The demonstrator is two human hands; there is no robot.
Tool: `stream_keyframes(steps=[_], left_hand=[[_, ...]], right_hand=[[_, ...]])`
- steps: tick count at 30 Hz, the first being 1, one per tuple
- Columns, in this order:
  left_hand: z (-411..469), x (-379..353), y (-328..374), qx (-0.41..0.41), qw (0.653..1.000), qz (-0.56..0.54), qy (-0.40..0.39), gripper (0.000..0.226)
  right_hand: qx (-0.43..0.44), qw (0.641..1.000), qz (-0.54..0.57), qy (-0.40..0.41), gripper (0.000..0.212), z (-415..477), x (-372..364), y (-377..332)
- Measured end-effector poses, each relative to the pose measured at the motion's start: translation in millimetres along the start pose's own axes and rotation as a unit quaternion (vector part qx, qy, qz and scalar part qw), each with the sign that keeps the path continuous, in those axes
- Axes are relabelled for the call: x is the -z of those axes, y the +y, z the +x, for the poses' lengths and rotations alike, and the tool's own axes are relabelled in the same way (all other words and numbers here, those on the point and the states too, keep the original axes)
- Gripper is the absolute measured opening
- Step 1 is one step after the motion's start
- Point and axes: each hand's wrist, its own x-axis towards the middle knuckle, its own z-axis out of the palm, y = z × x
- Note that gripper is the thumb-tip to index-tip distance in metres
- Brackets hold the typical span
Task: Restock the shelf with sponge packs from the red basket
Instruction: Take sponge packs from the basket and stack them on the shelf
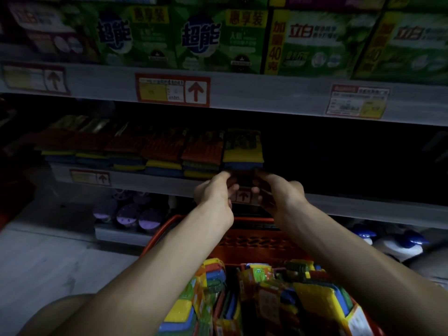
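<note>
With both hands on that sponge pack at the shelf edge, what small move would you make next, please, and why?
Probably push the sponge pack further back. Left hand and right hand hold its front end, which overhangs the shelf edge, at the right end of the row.

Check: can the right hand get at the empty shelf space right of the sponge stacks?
Probably yes. The right hand is at the shelf edge beside the last sponge stack; the space beyond looks dark and unblocked.

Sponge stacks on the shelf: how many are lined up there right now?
6 stacks, side by side: far left, next, third, fourth, fifth, and the rightmost at both hands. Darkness may hide more.
</note>
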Motion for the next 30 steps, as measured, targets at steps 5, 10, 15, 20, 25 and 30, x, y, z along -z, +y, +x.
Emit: stream_keyframes(steps=[5,10,15,20,25,30], left_hand=[[-1.6,0.4,0.7,-0.007,1.0,-0.003,0.004,0.006],[-3.7,1.8,1.2,-0.022,1.0,-0.008,0.009,0.007],[-2.8,1.4,0.2,-0.034,0.999,-0.007,0.018,0.01],[-4.0,0.3,-1.7,-0.038,0.999,-0.008,0.011,0.011],[-1.9,-0.2,-4.1,-0.038,0.999,-0.006,0.014,0.014],[-2.4,1.1,-1.6,-0.033,0.999,0.007,0.007,0.01]], right_hand=[[-0.011,1.0,0.004,-0.006,0.012,-1.4,-2.0,-1.0],[-0.028,0.999,0.007,-0.021,0.008,-1.8,-1.9,-2.7],[-0.032,0.999,-0.001,-0.027,0.007,-1.2,-1.2,-2.3],[-0.028,1.0,0.001,-0.011,0.007,-0.8,-1.0,-3.4],[-0.03,0.999,-0.002,-0.018,0.009,0.3,0.8,-1.9],[-0.02,0.999,-0.009,-0.026,0.01,1.1,1.2,-0.3]])
